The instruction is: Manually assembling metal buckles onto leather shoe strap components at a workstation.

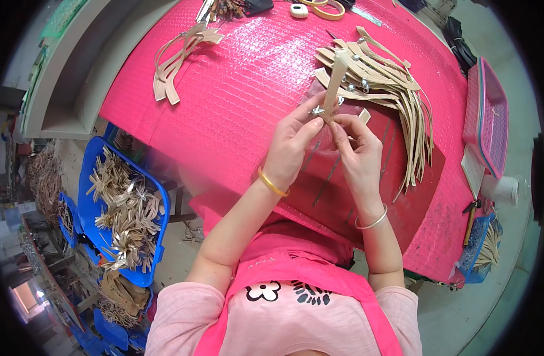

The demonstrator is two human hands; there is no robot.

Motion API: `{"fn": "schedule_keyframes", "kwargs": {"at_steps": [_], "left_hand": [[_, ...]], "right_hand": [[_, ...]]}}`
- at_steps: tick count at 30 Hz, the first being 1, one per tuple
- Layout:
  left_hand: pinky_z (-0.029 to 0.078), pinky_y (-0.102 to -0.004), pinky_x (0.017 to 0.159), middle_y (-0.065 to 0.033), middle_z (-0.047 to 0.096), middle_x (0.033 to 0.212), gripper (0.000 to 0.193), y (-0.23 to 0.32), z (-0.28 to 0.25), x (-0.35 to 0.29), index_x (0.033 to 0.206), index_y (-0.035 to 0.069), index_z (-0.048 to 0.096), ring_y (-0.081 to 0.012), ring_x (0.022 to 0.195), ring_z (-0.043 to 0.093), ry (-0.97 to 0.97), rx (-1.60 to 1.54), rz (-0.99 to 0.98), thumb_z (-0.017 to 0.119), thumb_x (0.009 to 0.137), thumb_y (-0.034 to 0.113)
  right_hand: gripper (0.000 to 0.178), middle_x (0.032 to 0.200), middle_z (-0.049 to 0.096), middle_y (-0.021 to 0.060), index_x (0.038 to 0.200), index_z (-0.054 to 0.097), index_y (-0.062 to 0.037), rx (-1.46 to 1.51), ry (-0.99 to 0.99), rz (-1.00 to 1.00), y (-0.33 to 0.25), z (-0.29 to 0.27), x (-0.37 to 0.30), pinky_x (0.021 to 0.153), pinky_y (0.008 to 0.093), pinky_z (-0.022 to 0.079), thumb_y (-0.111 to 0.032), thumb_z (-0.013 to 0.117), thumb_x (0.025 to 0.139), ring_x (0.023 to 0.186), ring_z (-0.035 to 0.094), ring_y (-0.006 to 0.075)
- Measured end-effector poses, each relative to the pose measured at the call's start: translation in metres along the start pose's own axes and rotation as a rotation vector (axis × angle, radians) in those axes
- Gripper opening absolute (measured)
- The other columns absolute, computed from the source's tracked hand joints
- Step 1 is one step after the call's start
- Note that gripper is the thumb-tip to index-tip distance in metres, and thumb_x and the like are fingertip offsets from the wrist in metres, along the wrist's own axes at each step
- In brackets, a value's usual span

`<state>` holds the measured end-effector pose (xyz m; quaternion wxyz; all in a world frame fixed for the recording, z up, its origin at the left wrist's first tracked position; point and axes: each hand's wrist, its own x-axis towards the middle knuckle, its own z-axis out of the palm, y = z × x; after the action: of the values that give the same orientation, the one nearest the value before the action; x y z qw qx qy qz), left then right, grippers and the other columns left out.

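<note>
Before me, both hands grip one beige strap (335, 83), whose free end points up and away. A small silver buckle (317, 111) sits on it by the fingertips of my left hand (291, 142). My right hand (358, 148) pinches the strap's lower part between thumb and fingers, close to the left thumb. The fingers cover how the strap passes through the buckle. Just beyond and to the right lies a thick bundle of similar straps (409, 113), several with silver buckles, draping over a dark red mat (423, 202). A smaller bunch of beige straps (180, 65) rests at the far left.
Bubble-textured pink sheeting (242, 77) covers the table. Tape rolls (328, 8) and a white case (298, 10) lie at its far edge. Pink baskets (475, 113), a hammer (468, 228) and a blue basket (471, 261) flank the right side. A blue bin (160, 243) of strap bunches stands left.
</note>
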<state>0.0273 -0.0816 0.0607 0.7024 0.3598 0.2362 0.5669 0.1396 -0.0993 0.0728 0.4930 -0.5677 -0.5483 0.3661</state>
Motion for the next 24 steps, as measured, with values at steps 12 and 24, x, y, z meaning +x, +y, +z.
{"fn": "schedule_keyframes", "kwargs": {"at_steps": [12, 24], "left_hand": [[0.044, -0.0299, 0.083, -0.0170, 0.054, 0.105, 0.035, 0.017, -0.019, -0.002, 0.111, -0.006, 0.046, -0.0211, 0.097, 0.054, -0.070, 0.132, -0.076, 0.053, 0.079, 0.003], [0.044, -0.0228, 0.067, -0.0042, 0.060, 0.079, 0.025, 0.046, -0.012, -0.023, 0.088, -0.004, 0.059, -0.0093, 0.074, 0.054, 0.044, 0.524, -0.301, 0.054, 0.082, 0.020]], "right_hand": [[0.009, 0.059, 0.053, 0.0067, 0.082, 0.057, -0.0019, -0.314, -0.051, -0.386, -0.026, -0.002, -0.002, 0.042, 0.0213, 0.035, -0.004, 0.058, 0.074, 0.045, 0.046, 0.0074], [0.009, 0.074, 0.058, 0.0026, 0.085, 0.057, 0.0011, 0.353, -0.054, 0.039, -0.011, 0.000, -0.014, 0.056, 0.0172, 0.041, -0.003, 0.057, 0.078, 0.065, 0.053, 0.0058]]}}
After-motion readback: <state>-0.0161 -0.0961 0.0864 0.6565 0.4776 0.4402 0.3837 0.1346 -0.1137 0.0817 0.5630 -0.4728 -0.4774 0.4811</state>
